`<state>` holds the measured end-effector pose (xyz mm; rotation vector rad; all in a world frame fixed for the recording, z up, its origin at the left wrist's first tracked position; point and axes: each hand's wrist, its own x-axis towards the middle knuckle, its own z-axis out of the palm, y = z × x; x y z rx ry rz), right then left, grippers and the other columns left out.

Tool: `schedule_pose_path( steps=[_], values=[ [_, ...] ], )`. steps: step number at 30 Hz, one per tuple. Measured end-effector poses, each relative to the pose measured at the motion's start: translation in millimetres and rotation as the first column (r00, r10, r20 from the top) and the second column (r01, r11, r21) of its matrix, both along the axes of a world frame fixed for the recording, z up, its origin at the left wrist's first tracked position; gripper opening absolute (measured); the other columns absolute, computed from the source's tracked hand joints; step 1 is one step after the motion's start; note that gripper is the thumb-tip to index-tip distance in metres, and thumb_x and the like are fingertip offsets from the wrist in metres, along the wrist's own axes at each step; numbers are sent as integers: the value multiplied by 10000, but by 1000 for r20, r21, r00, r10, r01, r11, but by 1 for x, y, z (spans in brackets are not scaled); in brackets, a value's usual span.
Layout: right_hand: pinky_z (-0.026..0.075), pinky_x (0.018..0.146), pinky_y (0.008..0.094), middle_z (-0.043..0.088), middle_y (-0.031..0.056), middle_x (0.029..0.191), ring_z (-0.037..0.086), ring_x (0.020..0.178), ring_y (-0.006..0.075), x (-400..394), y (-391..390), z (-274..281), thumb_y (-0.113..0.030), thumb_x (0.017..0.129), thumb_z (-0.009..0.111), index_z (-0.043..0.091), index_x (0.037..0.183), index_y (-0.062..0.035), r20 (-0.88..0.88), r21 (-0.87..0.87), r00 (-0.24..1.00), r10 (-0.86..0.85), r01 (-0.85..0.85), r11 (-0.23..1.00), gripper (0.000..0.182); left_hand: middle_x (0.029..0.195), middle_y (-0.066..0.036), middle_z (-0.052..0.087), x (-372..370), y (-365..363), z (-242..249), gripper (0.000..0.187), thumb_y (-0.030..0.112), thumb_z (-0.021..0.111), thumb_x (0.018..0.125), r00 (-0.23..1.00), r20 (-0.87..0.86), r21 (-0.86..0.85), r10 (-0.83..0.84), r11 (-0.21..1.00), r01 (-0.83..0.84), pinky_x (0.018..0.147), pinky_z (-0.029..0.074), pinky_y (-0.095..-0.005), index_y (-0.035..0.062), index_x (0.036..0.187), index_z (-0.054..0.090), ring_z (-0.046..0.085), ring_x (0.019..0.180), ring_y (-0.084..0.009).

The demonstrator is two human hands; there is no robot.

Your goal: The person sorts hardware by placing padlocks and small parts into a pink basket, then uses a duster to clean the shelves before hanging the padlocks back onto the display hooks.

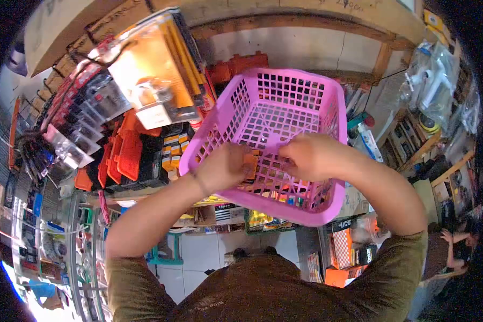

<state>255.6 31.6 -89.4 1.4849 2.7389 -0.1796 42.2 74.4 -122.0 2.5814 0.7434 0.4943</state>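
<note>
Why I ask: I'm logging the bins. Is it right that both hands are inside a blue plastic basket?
Not quite: the basket is pink, not blue. The head view shows the left hand and right hand both inside it.

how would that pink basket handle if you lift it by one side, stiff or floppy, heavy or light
The pink basket looks like thin moulded plastic with lattice walls, so probably light for its size and fairly stiff, though the rim may flex a little. The left hand and right hand both reach inside it, and it sits tilted, so it seems apt to tip.
</note>
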Motion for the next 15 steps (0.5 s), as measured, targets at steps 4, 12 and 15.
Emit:
schedule_pose_path(
  steps=[4, 12, 15],
  values=[
    [463, 702, 435, 599, 187, 822, 576, 784, 355, -7, 25, -15, -257, 767, 538, 562, 923, -41, 242, -344, 963, 119, -29, 938, 268, 841, -162, 605, 36, 88, -97, 344, 345, 517, 757, 641, -762, 24, 94, 993, -117, 697, 466, -378, 62, 940, 588, 585, 770, -302],
    [457, 701, 429, 596, 184, 837, 567, 803, 362, -6, 54, -46, -281, 768, 550, 574, 930, -49, 83, -356, 967, 240, -196, 914, 283, 860, -85, 635, 36, 106, -145, 312, 382, 517, 753, 659, -743, -263, -114, 956, -132, 620, 494, -344, 175, 978, 578, 614, 741, -225],
    [458, 684, 425, 596, 178, 836, 567, 795, 357, -9, 59, -43, -310, 769, 548, 586, 916, -55, 124, -339, 974, 190, -138, 931, 297, 935, -145, 620, 47, 101, -130, 373, 373, 566, 741, 632, -769, -325, 94, 793, -515, 745, 479, -336, 79, 961, 630, 602, 847, -262]
  ],
)
